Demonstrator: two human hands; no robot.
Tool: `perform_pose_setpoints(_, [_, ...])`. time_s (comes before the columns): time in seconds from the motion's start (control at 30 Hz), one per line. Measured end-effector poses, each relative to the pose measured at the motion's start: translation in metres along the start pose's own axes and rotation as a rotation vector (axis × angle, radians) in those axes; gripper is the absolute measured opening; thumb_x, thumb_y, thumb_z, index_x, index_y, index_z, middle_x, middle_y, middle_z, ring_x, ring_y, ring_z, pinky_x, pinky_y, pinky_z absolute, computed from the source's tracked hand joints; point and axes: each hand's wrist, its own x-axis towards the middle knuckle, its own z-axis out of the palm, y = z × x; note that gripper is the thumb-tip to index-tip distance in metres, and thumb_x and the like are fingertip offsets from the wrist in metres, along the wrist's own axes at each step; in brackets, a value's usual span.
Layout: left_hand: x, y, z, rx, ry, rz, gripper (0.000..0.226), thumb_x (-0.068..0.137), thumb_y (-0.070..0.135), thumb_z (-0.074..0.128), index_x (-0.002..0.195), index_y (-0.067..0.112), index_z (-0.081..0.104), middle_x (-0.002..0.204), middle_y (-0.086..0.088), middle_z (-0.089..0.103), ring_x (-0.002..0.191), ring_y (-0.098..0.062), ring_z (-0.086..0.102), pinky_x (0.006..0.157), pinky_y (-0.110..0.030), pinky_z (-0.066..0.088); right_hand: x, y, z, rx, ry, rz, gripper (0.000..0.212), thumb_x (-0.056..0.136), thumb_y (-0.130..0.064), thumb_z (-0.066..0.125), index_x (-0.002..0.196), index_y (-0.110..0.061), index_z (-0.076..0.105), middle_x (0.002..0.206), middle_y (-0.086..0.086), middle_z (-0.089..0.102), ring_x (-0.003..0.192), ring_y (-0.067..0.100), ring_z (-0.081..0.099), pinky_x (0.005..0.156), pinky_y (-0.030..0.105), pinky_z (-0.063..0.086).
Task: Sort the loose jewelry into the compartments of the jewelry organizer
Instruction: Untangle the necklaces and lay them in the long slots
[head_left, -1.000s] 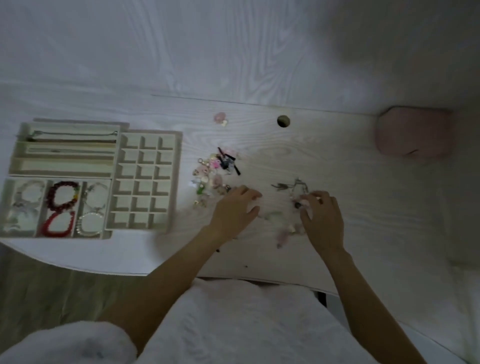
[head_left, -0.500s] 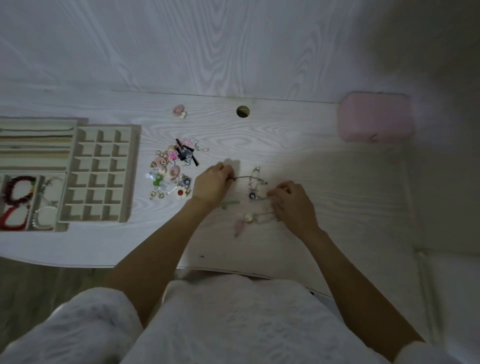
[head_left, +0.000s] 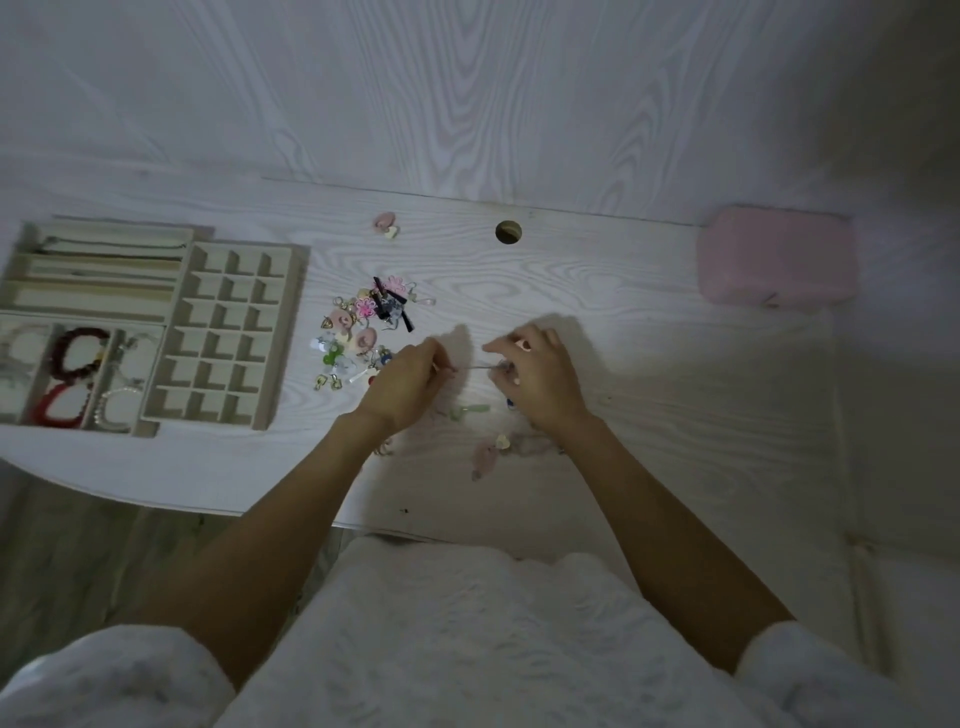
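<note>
Silver chain (head_left: 475, 367) is pinched taut between left hand (head_left: 402, 382) and right hand (head_left: 537, 376), apparently for untangling, with the organizer (head_left: 291, 332) at nine o'clock.

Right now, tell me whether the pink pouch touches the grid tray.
Apart. The head view shows the pink pouch at the desk's far right and the grid tray on the left, with bare desk between them.

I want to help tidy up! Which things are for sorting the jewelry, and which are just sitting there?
For the job:
- thin silver chain pinched between left hand and right hand
- colourful heap of small charms and earrings
- beige tray of small square compartments
- beige tray holding beaded bracelets

Just lying about:
- pink rectangular pouch
- round hole in the white wooden desk
</note>
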Motion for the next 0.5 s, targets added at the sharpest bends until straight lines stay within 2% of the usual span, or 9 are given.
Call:
perform_pose_setpoints(0.1, [-0.005, 0.008, -0.009, -0.253, 0.103, -0.021, 0.005, 0.094, 0.014, 0.056, 0.097, 0.011, 0.054, 0.088, 0.002, 0.064, 0.081, -0.011, 0.058, 0.067, -0.012, 0.041, 0.012, -0.002, 0.006, -0.042, -0.139, -0.087, 0.016, 0.086, -0.024, 0.064, 0.096, -0.016, 0.073, 0.122, 0.007, 0.054, 0.116, 0.028, 0.041, 0.092, 0.041, 0.035])
perform_pose_setpoints(0.17, [-0.007, 0.008, -0.015, -0.373, 0.125, -0.046, 0.007, 0.093, 0.014, 0.058, 0.098, 0.016, 0.054, 0.087, 0.006, 0.064, 0.084, -0.005, 0.06, 0.072, -0.011, 0.043, 0.013, -0.003, 0.002, 0.063, -0.12, -0.049, 0.013, 0.088, -0.021, 0.062, 0.09, -0.012, 0.071, 0.118, 0.006, 0.057, 0.115, 0.027, 0.043, 0.091, 0.037, 0.033])
perform_pose_setpoints(0.3, [-0.01, -0.003, -0.021, -0.336, 0.059, -0.043, 0.015, 0.092, 0.012, 0.059, 0.107, 0.014, 0.059, 0.093, 0.002, 0.062, 0.084, -0.005, 0.06, 0.078, -0.015, 0.048, 0.008, -0.008, -0.028, 0.473, -0.113, 0.138, 0.013, 0.093, -0.016, 0.057, 0.095, -0.008, 0.067, 0.098, -0.004, 0.063, 0.099, 0.014, 0.055, 0.085, 0.025, 0.041])
perform_pose_setpoints(0.37, [-0.011, -0.006, -0.02, -0.328, 0.024, -0.005, 0.014, 0.092, 0.011, 0.06, 0.106, 0.011, 0.064, 0.097, 0.0, 0.062, 0.084, -0.002, 0.06, 0.078, -0.011, 0.047, 0.005, -0.014, -0.041, 0.644, -0.131, 0.201, 0.012, 0.093, -0.014, 0.055, 0.091, -0.009, 0.067, 0.09, -0.005, 0.068, 0.09, 0.009, 0.062, 0.083, 0.021, 0.046])
perform_pose_setpoints(0.5, [-0.014, -0.007, -0.021, -0.369, 0.022, -0.02, 0.01, 0.092, 0.013, 0.061, 0.097, 0.018, 0.067, 0.096, -0.001, 0.066, 0.08, 0.001, 0.062, 0.071, -0.005, 0.043, 0.003, -0.019, -0.053, 0.708, -0.05, 0.252, 0.01, 0.092, -0.011, 0.057, 0.086, -0.008, 0.065, 0.07, -0.003, 0.062, 0.064, 0.007, 0.06, 0.068, 0.023, 0.049])
